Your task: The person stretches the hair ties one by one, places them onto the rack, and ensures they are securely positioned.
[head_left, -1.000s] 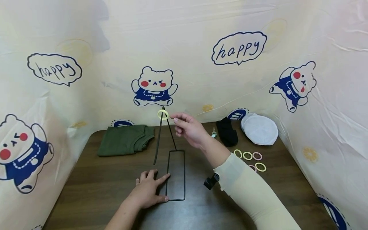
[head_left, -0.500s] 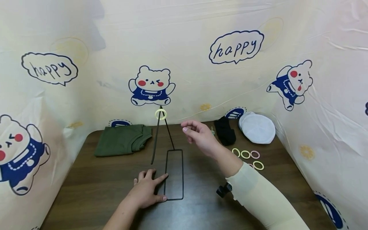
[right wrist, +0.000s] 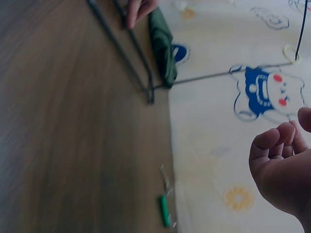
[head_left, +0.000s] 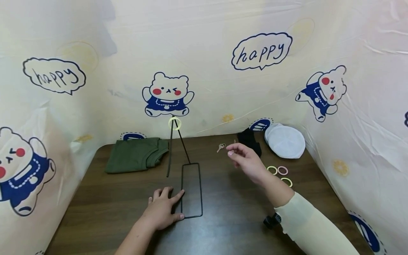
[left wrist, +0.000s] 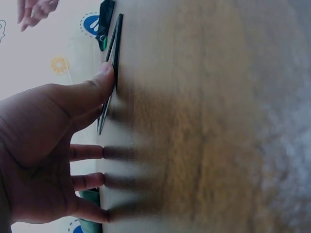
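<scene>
Black wire stand (head_left: 190,163), our left hand (head_left: 162,209) spread against its base edge (head_left: 182,177), right hand (head_left: 247,161) released, well apart, brown wooden counter (head_left: 223,223), cream cartoon-printed cloth (head_left: 210,63).

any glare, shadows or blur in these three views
Head view: mostly clear, with a soft sheen on the table; left wrist view: dark shadows stretch across the wood from the fingers of the left hand, and the right edge is hazy and pale; right wrist view: the wire stand looks soft-edged.
</scene>
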The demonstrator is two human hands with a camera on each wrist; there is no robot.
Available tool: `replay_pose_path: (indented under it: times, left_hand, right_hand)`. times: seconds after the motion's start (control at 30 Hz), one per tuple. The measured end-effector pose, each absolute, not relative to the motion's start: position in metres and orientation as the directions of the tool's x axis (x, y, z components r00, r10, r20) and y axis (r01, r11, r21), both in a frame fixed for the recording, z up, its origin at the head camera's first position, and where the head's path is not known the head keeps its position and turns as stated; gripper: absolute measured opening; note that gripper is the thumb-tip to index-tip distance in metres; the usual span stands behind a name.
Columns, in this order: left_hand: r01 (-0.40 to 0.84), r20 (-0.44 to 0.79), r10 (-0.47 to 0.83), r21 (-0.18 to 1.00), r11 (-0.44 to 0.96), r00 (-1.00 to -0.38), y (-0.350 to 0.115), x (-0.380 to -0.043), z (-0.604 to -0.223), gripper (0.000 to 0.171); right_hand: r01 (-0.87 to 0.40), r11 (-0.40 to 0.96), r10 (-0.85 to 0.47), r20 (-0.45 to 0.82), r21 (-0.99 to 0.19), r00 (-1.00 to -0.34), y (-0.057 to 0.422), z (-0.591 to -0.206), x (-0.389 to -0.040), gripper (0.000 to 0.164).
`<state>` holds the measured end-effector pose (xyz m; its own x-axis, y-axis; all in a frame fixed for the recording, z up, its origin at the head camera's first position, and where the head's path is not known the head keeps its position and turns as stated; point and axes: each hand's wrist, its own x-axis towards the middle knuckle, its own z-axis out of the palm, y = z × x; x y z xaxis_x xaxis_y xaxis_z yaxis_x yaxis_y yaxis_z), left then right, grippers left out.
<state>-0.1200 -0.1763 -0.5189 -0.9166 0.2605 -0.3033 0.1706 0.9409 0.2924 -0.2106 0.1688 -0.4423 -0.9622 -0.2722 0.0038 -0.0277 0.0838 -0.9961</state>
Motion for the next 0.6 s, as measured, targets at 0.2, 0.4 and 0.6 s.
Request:
replay_pose_path:
  times: [0.2, 0.4, 0.6]
  left_hand:
    - [0.154, -0.322, 0.235, 0.256, 0.954, -0.917, -0.178, -0.122, -0.517, 0.085]
    - [0.142, -0.343, 0.228, 0.258, 0.956, -0.911, -0.176, -0.127, -0.515, 0.085]
    - [0.133, -0.361, 0.227, 0.268, 0.954, -0.904, -0.176, -0.129, -0.515, 0.085]
  right_hand:
    - [-0.016, 0.149, -0.256, -0.023, -0.989, -0.967, 0.191, -0.453, -0.211, 0.028]
    - [0.012, 0.259, -0.214, -0.070, -0.966, -0.974, 0.211, -0.463, -0.210, 0.028]
    - [0.030, 0.339, -0.190, -0.100, -0.940, -0.977, 0.233, -0.474, -0.212, 0.031]
